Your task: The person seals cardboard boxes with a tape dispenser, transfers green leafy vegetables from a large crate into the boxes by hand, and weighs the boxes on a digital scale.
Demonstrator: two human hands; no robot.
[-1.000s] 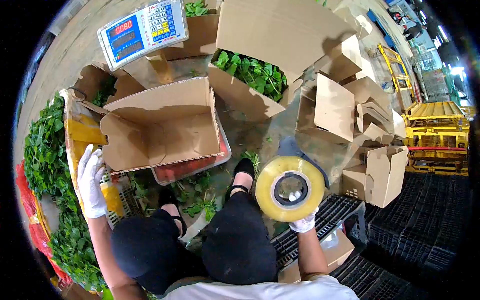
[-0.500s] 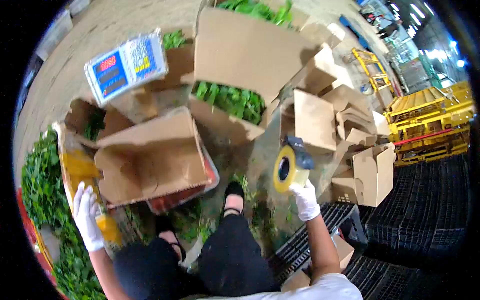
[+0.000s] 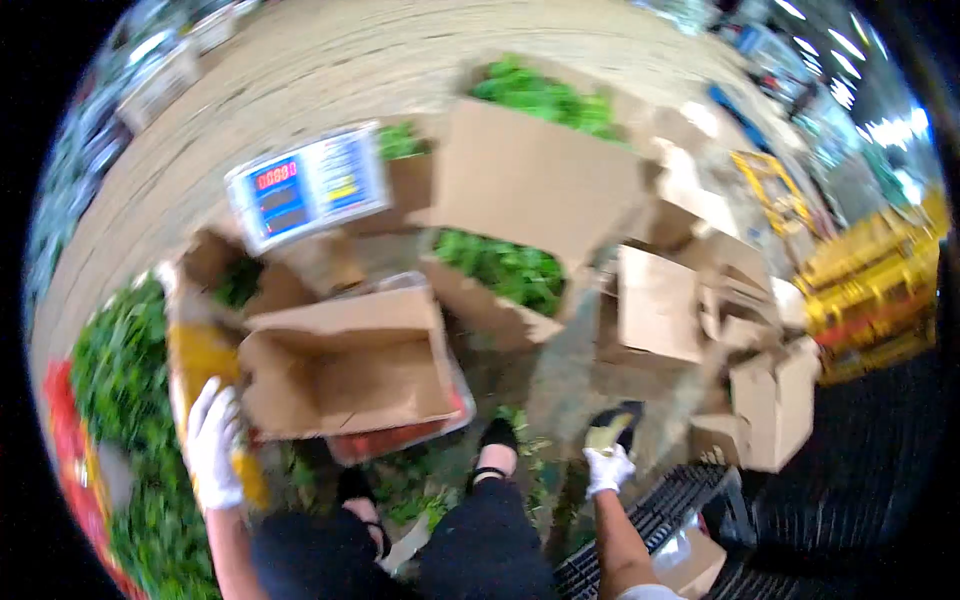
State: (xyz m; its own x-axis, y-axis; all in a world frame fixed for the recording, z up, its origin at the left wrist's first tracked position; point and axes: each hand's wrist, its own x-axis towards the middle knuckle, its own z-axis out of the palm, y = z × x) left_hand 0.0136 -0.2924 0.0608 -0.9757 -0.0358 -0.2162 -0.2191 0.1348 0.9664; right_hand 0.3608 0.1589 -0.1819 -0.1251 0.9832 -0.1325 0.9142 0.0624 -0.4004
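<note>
My left hand (image 3: 213, 445), in a white glove, has its fingers spread at the yellow-taped edge (image 3: 195, 350) of a container beside leafy greens (image 3: 120, 370). My gloved right hand (image 3: 608, 468) grips a tape dispenser (image 3: 615, 428) low over the floor; it looks blurred and tilted. Between my hands, an empty open cardboard box (image 3: 380, 380) rests on the scale's platform (image 3: 462, 405). The scale display (image 3: 308, 187) with red digits stands behind that box.
A large carton (image 3: 540, 180) with greens stands ahead. Empty cartons (image 3: 660, 305) are at the right, near black crates (image 3: 650, 525) and yellow metal frames (image 3: 870, 285). My feet are on the leaf-strewn floor.
My right hand has lowered the tape dispenser toward my legs, and the dispenser has turned. The view has shifted, so the boxes and scale appear lower and further right.
</note>
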